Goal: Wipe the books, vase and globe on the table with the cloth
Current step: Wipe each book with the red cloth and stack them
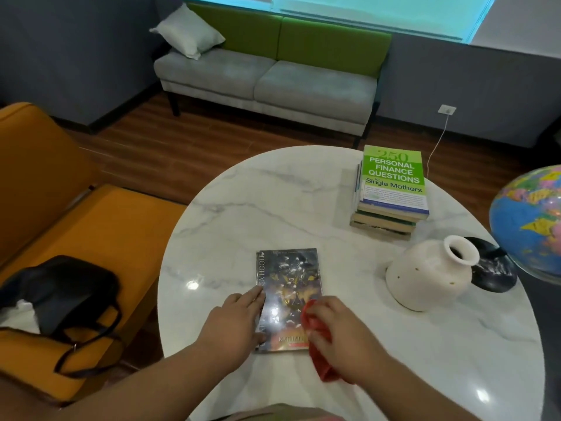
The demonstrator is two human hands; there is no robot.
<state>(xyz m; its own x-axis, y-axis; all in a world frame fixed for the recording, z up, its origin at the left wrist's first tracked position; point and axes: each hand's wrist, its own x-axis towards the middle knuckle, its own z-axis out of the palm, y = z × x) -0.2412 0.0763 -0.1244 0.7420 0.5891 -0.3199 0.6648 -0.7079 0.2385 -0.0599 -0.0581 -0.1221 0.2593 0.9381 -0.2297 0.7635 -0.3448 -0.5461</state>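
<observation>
Hidden or cut off: the round marble table [303, 192] runs out of view at the near and right edges. The globe [528, 220] is cropped by the right border, so only its left part shows; its black base [494, 268] is partly behind the vase [428, 275]. The cover of the dark book [288, 287] is blurred by glare, and its near corners lie under the hands. Most of the red cloth [318, 354] is buried in the right hand [340, 332].

Surroundings: a grey and green sofa [273, 77] with a pillow [188, 31] stands against the far wall. An orange seat [60, 208] at the left carries a black bag [66, 290]. On the table's far right a stack of books [391, 189] sits near the vase, green cover on top. The white vase stands between the stack and the near edge, just beside the globe base; it leans right in this wide view, mouth toward the globe. Nothing lies between the hands and the dark book.

Orientation: the dark book lies flat at the near centre of the table, well apart from the stack. Its long axis runs from the person outward, spine on the left, head of the cover pointing away.

Hands: the left hand [233, 323] lies flat on the spine edge — fingers straight and pressed together. The right hand's fingers curl round the bunched cloth, holding it against the book's near right corner.
</observation>
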